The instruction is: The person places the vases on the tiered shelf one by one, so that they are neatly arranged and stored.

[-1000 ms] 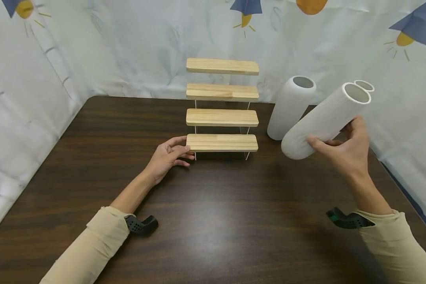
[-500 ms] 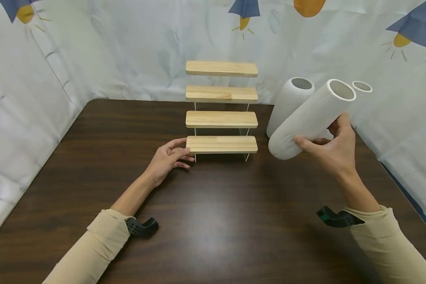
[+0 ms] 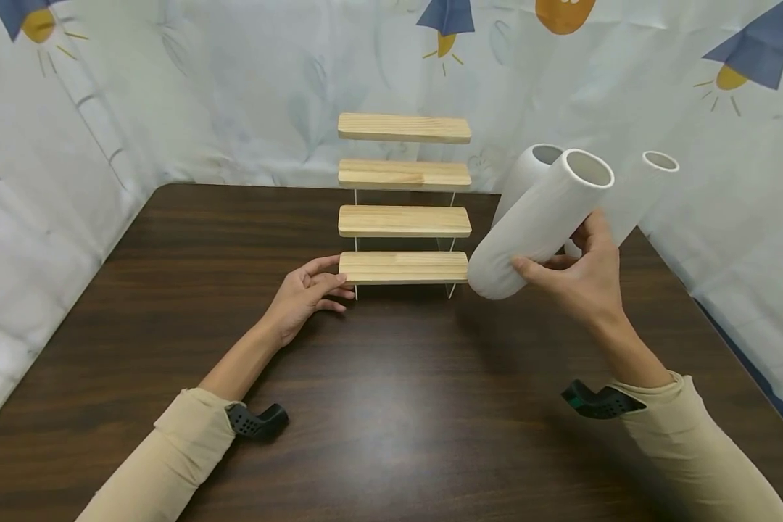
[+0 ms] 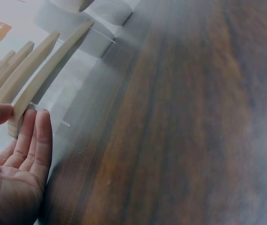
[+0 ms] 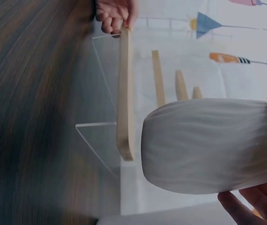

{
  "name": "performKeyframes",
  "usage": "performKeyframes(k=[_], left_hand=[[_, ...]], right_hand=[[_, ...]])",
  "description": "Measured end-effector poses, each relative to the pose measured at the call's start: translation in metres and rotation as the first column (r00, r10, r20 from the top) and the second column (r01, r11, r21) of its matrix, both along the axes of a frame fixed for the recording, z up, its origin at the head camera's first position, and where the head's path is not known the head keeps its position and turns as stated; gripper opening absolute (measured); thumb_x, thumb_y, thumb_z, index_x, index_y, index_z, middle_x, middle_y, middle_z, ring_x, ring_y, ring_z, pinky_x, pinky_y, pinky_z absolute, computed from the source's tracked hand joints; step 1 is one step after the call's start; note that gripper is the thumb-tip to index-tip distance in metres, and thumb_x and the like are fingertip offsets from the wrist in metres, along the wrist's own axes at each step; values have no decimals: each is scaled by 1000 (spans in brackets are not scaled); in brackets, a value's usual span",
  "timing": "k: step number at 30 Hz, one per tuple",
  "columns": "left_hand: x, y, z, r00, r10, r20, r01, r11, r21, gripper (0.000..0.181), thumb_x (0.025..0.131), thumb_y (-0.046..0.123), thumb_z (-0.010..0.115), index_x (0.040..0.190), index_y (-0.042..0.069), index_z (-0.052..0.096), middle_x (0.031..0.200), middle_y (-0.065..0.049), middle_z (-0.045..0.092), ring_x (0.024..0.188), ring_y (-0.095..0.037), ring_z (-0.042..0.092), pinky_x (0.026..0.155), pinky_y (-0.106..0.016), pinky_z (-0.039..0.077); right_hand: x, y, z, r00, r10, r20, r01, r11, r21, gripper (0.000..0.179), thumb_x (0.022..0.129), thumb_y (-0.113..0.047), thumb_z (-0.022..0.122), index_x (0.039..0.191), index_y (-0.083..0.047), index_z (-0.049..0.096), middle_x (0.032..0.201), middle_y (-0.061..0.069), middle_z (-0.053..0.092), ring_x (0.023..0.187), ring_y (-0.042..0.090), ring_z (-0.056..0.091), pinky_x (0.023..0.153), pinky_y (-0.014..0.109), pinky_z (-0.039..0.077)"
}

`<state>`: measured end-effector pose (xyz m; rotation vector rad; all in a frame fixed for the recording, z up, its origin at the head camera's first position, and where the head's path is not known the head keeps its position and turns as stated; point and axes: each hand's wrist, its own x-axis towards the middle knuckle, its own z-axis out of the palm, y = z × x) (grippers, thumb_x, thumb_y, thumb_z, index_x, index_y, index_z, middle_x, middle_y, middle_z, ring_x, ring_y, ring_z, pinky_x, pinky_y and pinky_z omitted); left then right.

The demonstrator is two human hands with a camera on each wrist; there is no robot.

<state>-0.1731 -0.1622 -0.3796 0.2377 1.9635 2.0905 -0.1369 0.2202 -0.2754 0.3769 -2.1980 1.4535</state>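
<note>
A tiered display stand with several pale wooden shelves on thin clear supports stands at the back of the table. My left hand (image 3: 303, 293) pinches the left end of its lowest shelf (image 3: 404, 267), thumb on top and fingers below, as the left wrist view also shows. In my right hand (image 3: 583, 279) is a tall white vase (image 3: 541, 217), tilted with its open mouth up and to the right. Its rounded base overlaps the lowest shelf's right end in the head view. Wavy ridges mark the held vase's side (image 5: 208, 145) in the right wrist view.
Two more white vases stand at the back right: one vase (image 3: 520, 177) partly hidden behind the held one, the other vase (image 3: 636, 196) behind my right hand. The dark wooden table (image 3: 365, 406) meets a patterned white curtain (image 3: 248, 94) behind and at both sides.
My right hand has carried the tilted vase leftward to the stand's right end, covering more of one standing vase and uncovering the other. My left hand keeps its hold on the shelf.
</note>
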Motion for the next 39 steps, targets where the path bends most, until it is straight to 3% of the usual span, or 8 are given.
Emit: performKeyframes(k=[8, 39], left_hand=[[0, -1, 0, 1000, -4, -6, 4, 1000, -2, 57, 104, 21, 62, 155, 5, 39, 112, -7, 73, 95, -16, 72, 77, -33, 63], [-1, 0, -1, 1000, -4, -4, 4, 1000, 13, 57, 104, 19, 62, 155, 4, 39, 105, 1, 74, 94, -15, 72, 77, -31, 63]], right_hand=[[-1, -16, 2, 1000, 30, 0, -30, 1000, -8, 75, 70, 3, 85, 137, -10, 54, 123, -1, 60, 102, 19, 65, 70, 17, 59], [-19, -82, 2, 982, 190, 15, -190, 981, -48, 73, 68, -7, 90, 130, -2, 51, 122, 4, 61, 105, 19, 63, 73, 32, 63]])
